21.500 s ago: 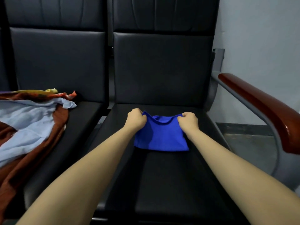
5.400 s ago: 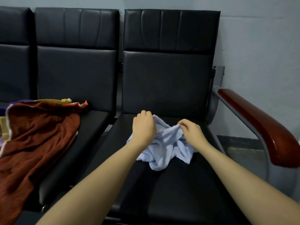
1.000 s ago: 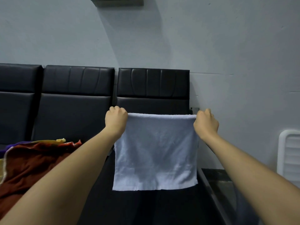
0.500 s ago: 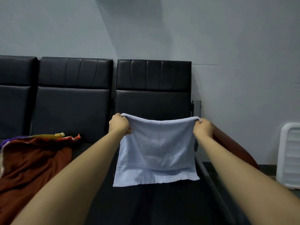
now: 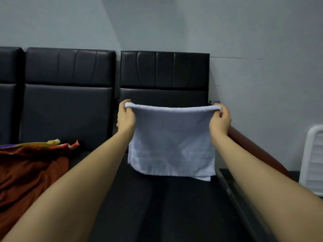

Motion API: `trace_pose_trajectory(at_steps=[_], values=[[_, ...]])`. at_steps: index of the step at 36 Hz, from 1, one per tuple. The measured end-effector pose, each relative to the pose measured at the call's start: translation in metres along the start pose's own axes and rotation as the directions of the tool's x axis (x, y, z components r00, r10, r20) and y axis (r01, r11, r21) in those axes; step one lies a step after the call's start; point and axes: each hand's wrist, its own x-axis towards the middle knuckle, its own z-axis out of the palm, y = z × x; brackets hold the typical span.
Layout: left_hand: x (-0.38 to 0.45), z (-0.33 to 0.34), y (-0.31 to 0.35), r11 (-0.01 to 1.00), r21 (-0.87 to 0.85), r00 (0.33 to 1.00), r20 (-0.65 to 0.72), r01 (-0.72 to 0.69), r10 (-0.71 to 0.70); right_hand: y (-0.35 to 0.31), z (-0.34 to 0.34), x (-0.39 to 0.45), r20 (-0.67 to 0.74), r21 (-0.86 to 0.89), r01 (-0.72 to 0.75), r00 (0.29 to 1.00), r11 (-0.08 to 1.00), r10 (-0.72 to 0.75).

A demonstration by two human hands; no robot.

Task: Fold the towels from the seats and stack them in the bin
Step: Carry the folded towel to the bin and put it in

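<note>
A pale blue towel (image 5: 172, 142) hangs doubled over in the air above the right black seat (image 5: 157, 203). My left hand (image 5: 125, 117) pinches its top left corner and my right hand (image 5: 219, 120) pinches its top right corner, so the folded top edge runs taut between them. Two layers show at the lower right corner. On the middle seat lies a crumpled rust-red towel (image 5: 26, 173) with a yellow and orange cloth (image 5: 45, 143) behind it. A white slatted bin (image 5: 312, 159) stands at the right edge.
A reddish-brown wooden armrest (image 5: 253, 149) runs along the right side of the seat, between the towel and the white bin. Black seat backs (image 5: 70, 95) line a grey wall. A metal seat frame rail (image 5: 244, 206) edges the seat.
The towel was held full length a second ago; now it hangs folded in half and shorter. Both hands came down slightly and hold the fold line.
</note>
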Motion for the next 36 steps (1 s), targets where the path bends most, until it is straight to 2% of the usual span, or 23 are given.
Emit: trace_pose_trajectory(at_steps=[3, 6, 10, 14, 17, 20, 25, 29, 31, 36], values=[[-0.013, 0.0, -0.005, 0.998, -0.061, 0.999, -0.041, -0.027, 0.025, 0.003, -0.002, -0.007, -0.027, 0.033, -0.018, 0.999, 0.999, 0.018], [-0.032, -0.004, -0.014, 0.997, -0.073, 0.997, -0.076, 0.006, -0.011, 0.009, -0.01, -0.018, -0.019, 0.012, -0.042, 0.999, 0.999, 0.043], [-0.055, -0.019, -0.03, 0.999, 0.01, 0.991, -0.13, 0.04, -0.038, 0.02, -0.023, -0.035, -0.046, -0.059, -0.101, 0.994, 0.993, 0.099], [-0.075, -0.032, -0.036, 0.976, 0.207, 0.986, -0.166, 0.063, -0.028, 0.024, -0.036, -0.05, -0.068, -0.193, -0.123, 0.991, 0.973, 0.112], [-0.082, -0.041, -0.037, 0.974, 0.215, 0.984, -0.175, 0.071, -0.033, 0.022, -0.041, -0.058, -0.097, -0.26, -0.149, 0.987, 0.954, 0.128], [-0.087, -0.049, -0.04, 0.97, 0.231, 0.983, -0.18, 0.073, -0.031, 0.022, -0.048, -0.068, -0.081, -0.33, -0.115, 0.992, 0.937, 0.093], [-0.091, -0.053, -0.048, 0.89, 0.428, 0.985, -0.132, 0.158, -0.111, 0.027, -0.052, -0.077, -0.027, -0.391, -0.152, 0.988, 0.908, 0.154], [-0.087, -0.051, -0.071, 0.775, 0.594, 0.973, -0.067, 0.218, -0.223, 0.049, -0.048, -0.08, 0.105, -0.431, -0.23, 0.948, 0.873, 0.302], [-0.085, -0.05, -0.085, 0.742, 0.638, 0.97, -0.035, 0.207, -0.241, 0.064, -0.046, -0.079, 0.159, -0.47, -0.241, 0.923, 0.849, 0.35], [-0.081, -0.042, -0.114, 0.673, 0.705, 0.946, 0.01, 0.222, -0.323, 0.102, -0.043, -0.077, 0.161, -0.596, -0.255, 0.891, 0.761, 0.425]])
